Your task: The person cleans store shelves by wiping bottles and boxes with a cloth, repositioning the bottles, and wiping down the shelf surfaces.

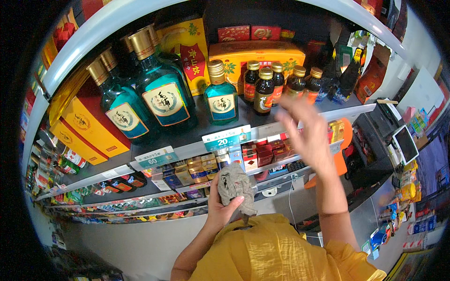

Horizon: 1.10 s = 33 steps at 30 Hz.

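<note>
My left hand (218, 210) is closed around a crumpled grey cloth (236, 188), held in front of my chest. Blurred by motion, my right hand (309, 131) is raised before the upper shelf's front edge, with its fingers apart and nothing visible in them. Nearest to it are several small dark brown glass bottles with gold caps (264, 92), all upright. Left of these stands a small teal liquor bottle (220, 100) with a gold cap. Larger teal liquor bottles (166, 93) of similar look stand farther left.
The upper shelf (191, 131) carries a yellow-orange carton (256, 50) behind the small bottles and yellow gift boxes (82, 128) at left. Price tags (226, 138) line its front edge. Cigarette packs (195, 170) fill the shelf below. A counter with a tablet screen (405, 144) lies right.
</note>
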Motion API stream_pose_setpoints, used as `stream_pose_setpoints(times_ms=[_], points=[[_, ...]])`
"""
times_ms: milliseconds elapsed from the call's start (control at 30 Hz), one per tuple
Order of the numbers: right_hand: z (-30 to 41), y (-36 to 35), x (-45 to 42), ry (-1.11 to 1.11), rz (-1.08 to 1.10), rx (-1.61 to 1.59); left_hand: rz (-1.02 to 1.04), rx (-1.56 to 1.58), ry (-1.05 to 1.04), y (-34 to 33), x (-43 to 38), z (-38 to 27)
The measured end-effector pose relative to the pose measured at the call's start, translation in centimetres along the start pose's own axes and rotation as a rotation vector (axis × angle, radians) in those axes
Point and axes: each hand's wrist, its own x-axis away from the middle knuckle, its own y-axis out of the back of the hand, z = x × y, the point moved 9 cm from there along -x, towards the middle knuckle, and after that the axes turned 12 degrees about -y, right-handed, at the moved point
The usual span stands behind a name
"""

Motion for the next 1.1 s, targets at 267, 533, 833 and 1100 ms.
stream_pose_setpoints(times_ms=[267,533,833,1100], points=[[-2.7,-3.2,-8.6,0.013,0.101,0.261,-0.084,-0.071,-0.019,1.8,1.7,-0.3],[-2.3,-4.5,-9.1,-0.028,0.17,0.138,-0.128,-0.042,0.003,2.8,2.4,-0.7],[-1.6,-5.1,-9.2,0.022,0.184,0.048,-0.102,-0.033,0.023,2.3,2.3,-0.3],[-1.5,-3.0,-10.4,0.281,0.041,0.728,-0.13,-0.08,0.016,3.1,2.7,-0.7]])
